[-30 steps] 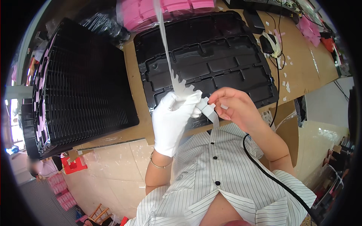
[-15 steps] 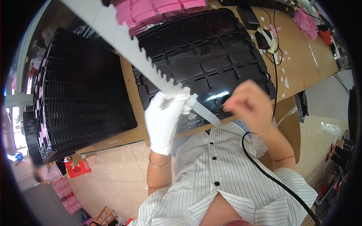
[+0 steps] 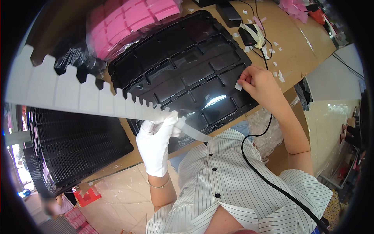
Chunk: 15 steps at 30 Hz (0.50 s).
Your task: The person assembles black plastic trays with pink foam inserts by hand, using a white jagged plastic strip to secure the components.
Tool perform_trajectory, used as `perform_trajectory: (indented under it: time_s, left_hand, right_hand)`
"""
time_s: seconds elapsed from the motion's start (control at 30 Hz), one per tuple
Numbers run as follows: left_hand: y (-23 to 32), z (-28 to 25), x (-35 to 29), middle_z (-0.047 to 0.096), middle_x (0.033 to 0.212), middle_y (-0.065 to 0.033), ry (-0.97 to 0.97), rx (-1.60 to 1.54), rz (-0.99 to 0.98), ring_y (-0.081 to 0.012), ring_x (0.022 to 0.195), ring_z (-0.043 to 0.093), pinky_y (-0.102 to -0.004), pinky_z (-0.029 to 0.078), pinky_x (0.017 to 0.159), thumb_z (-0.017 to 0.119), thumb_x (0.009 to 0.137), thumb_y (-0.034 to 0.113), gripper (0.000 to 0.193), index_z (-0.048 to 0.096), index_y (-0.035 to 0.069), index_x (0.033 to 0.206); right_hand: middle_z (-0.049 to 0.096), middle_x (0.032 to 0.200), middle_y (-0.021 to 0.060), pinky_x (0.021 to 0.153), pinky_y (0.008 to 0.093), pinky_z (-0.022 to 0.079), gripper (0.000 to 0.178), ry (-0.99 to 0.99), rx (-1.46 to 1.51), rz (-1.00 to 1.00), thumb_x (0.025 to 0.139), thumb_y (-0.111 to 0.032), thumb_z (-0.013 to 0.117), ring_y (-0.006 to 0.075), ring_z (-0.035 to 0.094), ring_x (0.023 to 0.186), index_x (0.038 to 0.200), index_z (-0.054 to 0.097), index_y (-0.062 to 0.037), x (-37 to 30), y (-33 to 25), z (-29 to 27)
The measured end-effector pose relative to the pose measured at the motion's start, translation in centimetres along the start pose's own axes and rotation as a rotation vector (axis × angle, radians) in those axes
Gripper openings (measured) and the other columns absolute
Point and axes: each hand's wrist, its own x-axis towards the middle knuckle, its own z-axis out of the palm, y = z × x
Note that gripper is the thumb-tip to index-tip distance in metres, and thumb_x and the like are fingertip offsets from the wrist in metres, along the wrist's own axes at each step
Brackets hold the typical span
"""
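One white piece point(image 3: 238, 87) looks already peeled, pinched in my right grip point(image 3: 260, 84), the black tray point(image 3: 187, 84) beneath; my left grip point(image 3: 156, 142) clasps the white strip point(image 3: 70, 91), many tabs seemingly unpeeled leftward of it.

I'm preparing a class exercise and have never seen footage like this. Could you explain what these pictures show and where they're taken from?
There is no machine here: a person works with their own two hands. The pictures come from a wide fisheye camera worn on the person's head, looking down, so straight edges bend near the rim. The gloved left hand holds a long white strip with a toothed edge. The bare right hand pinches a small white piece near the right edge of a black moulded tray. The tray lies on a brown work surface. Beyond it are pink pieces in clear plastic; to the left, a black ribbed stack; to the right, white scraps.
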Motion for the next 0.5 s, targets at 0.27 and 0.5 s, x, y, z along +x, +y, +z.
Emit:
perform_trajectory:
  time_s: [0.27,0.5]
  left_hand:
    - [-0.3,-0.1,-0.1,0.069,0.078,-0.0127,0.027,-0.021,0.002,-0.0118,0.059,0.062,-0.0222,0.051,0.057,0.074,0.081,0.002,0.016,0.066,-0.006,0.093]
    - [-0.6,-1.1,-0.3,0.069,0.081,-0.012,0.06,-0.024,0.021,-0.0115,0.061,0.062,-0.0223,0.05,0.058,0.073,0.081,0.0,0.014,0.067,-0.005,0.093]
  right_hand:
    - [0.057,0.072,0.0086,0.057,0.0316,0.044,0.015,-0.001,-0.022,0.001,0.079,-0.011,0.071,0.0195,0.055,0.06,0.078,0.06,-0.0003,-0.1,0.4,0.4]
    - [0.053,0.081,0.0058,0.058,0.0272,0.042,0.014,-0.163,0.093,-0.24,0.083,-0.008,0.068,0.0147,0.052,0.063,0.083,0.057,0.0003,-0.7,0.7,-1.2]
